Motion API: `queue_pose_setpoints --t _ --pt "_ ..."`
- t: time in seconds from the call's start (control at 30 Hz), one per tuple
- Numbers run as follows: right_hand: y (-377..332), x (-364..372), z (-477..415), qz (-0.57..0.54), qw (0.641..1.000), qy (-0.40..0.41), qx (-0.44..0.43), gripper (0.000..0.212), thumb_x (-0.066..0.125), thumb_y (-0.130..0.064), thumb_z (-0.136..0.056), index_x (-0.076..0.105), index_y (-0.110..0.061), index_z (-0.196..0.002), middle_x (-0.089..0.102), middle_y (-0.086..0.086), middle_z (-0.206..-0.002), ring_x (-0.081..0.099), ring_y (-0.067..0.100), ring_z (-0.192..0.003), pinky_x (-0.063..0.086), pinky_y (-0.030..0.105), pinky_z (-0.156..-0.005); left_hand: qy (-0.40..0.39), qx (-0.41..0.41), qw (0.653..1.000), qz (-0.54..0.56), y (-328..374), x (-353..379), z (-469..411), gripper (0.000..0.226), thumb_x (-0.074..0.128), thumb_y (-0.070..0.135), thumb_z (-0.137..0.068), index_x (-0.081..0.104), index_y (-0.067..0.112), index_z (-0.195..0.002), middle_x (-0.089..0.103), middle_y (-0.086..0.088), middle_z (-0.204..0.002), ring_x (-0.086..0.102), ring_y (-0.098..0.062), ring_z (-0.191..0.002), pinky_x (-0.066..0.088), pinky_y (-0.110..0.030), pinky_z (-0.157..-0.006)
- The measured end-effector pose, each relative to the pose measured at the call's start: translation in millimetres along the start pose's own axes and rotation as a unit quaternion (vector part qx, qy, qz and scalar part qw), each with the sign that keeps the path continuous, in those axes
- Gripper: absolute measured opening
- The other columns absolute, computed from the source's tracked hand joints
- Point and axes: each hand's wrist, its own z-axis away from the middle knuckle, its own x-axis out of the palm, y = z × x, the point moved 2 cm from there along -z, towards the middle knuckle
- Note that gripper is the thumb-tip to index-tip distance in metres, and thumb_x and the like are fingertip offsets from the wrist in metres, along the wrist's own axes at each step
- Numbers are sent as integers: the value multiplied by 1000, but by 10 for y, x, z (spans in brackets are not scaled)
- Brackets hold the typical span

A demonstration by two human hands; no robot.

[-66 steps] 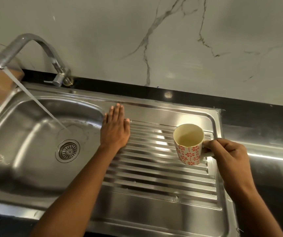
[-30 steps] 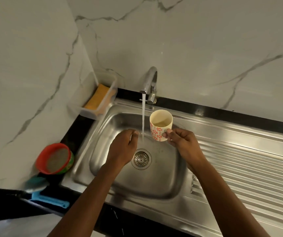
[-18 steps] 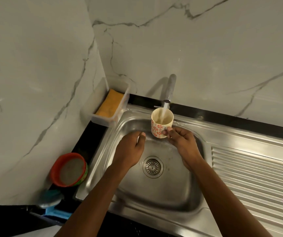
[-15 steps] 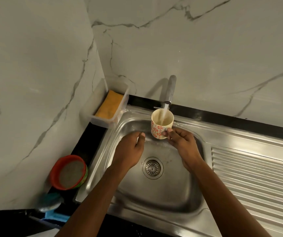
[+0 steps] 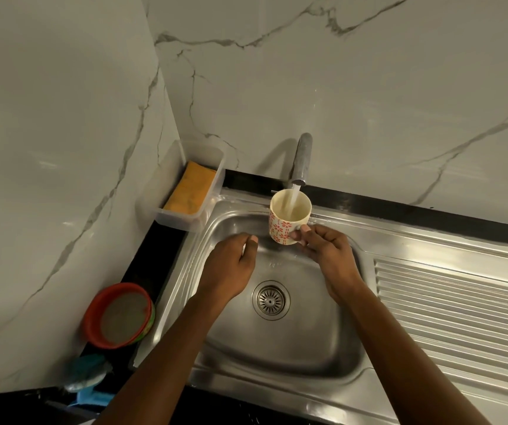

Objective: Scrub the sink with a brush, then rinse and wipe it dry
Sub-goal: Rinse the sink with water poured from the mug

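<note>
The mug (image 5: 288, 220) has been carried from over the draining board (image 5: 446, 302) to the basin. It is now held under the tap (image 5: 301, 161), at 12 o'clock of the drain (image 5: 270, 299), and the running stream is received inside it. The right hand (image 5: 326, 253) is closed round the handle side, thumb against the mug wall. The left hand (image 5: 231, 268), lifted off the board, hangs at 10 o'clock of the drain, loosely curled, holding nothing. The sink (image 5: 277, 348) lies beneath both hands, the board at its 3 o'clock. Judgement: rinsing is under way, with water being collected for pouring. Wiping dry is not yet begun.
</note>
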Motion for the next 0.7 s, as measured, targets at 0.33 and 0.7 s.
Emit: queue_pose_setpoints --t 0.33,0.7 --pt "-27 -13 -33 -19 1000 0 12 23 61 -22 -104 78 -6 -109 78 9 -110 71 24 -114 55 42 -105 -4 5 1000 1 35 0 -64 37 42 37 -109 51 24 -76 56 6 -68 56 -11 -65 42 -32 -61" --pt "-34 -12 5 -32 999 -3 12 22 59 -19 -105 78 -8 -104 78 12 -108 71 27 -113 56 40 -103 -5 13 1000 4 59 -11 -116 39 44 34 -109 45 27 -71 52 5 -65 52 -13 -61 40 -33 -59"
